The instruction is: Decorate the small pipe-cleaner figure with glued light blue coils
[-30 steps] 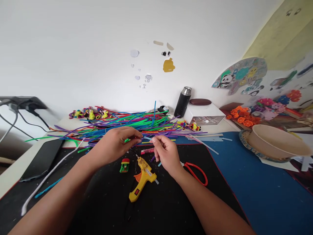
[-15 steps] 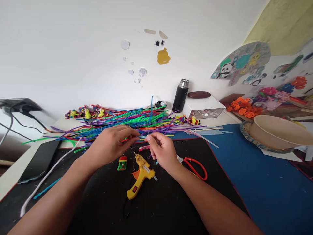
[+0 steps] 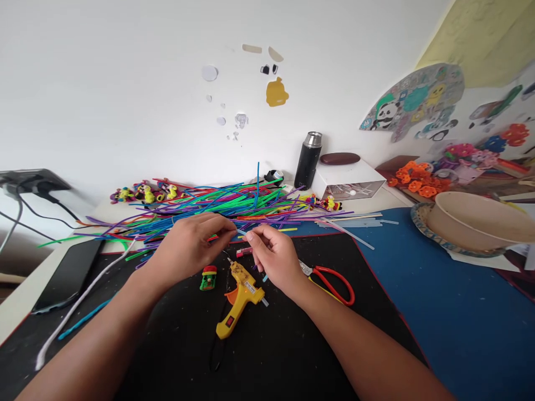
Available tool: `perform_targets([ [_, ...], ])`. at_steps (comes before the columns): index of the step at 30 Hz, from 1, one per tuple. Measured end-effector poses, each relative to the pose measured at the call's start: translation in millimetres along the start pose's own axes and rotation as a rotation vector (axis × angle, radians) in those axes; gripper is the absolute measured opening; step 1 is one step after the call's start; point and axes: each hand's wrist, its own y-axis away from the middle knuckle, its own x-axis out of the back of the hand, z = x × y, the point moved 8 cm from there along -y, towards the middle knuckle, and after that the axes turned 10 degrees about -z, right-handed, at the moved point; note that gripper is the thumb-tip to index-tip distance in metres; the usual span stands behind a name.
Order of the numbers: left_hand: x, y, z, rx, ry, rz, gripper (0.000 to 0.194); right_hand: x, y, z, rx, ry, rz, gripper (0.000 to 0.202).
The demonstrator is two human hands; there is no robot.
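Observation:
My left hand (image 3: 194,239) and my right hand (image 3: 273,253) are raised close together over the black mat's back edge. Between their pinched fingertips runs a thin light-blue strip (image 3: 241,232), one end in each hand. Just below them a yellow glue gun (image 3: 238,303) lies on the mat, its nozzle toward the back. Left of it is a small green and red figure (image 3: 208,278). Red-handled scissors (image 3: 334,284) lie beside my right wrist, partly covered by it. Behind the hands is a pile of coloured pipe cleaners (image 3: 234,203).
A phone (image 3: 69,275) and a white cable (image 3: 86,295) lie at the left. Against the wall stand a black thermos (image 3: 308,161) and a white box (image 3: 349,181). A beige bowl (image 3: 480,223) sits at the right, near orange flowers (image 3: 418,177).
The camera view has shifted slightly. Both hands keep nearly the same position and grip on the strip.

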Motion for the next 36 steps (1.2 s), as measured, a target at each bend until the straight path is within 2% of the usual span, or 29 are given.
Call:
perform_targets([
  [13,1.2,-0.3,0.6,0.064,0.056,0.100,0.017,-6.1,3.0,0.6,0.006,0.069,-0.029,0.030],
  [17,-0.9,-0.2,-1.1,0.157,0.121,0.143,0.017,-6.2,2.5,0.9,0.017,0.089,-0.029,0.031],
  [22,-4.6,1.0,-7.1,0.282,0.236,0.136,0.020,-5.9,2.3,-1.1,0.014,0.070,-0.027,0.030],
  [24,-4.3,1.3,-12.4,0.301,0.305,0.111,0.024,-5.1,2.1,-2.3,0.013,0.051,-0.020,0.029],
  [30,-11.0,1.9,-35.7,0.297,0.570,-0.118,0.041,-3.1,1.6,-3.8,0.002,0.039,-0.020,0.031],
  [33,-11.6,2.3,-38.2,0.279,0.598,-0.138,0.042,-2.6,2.0,-3.3,-0.004,0.039,-0.021,0.033],
  [36,-8.6,2.0,-30.9,0.243,0.537,-0.098,0.036,-2.5,2.3,-1.9,-0.014,0.034,-0.018,0.035],
])
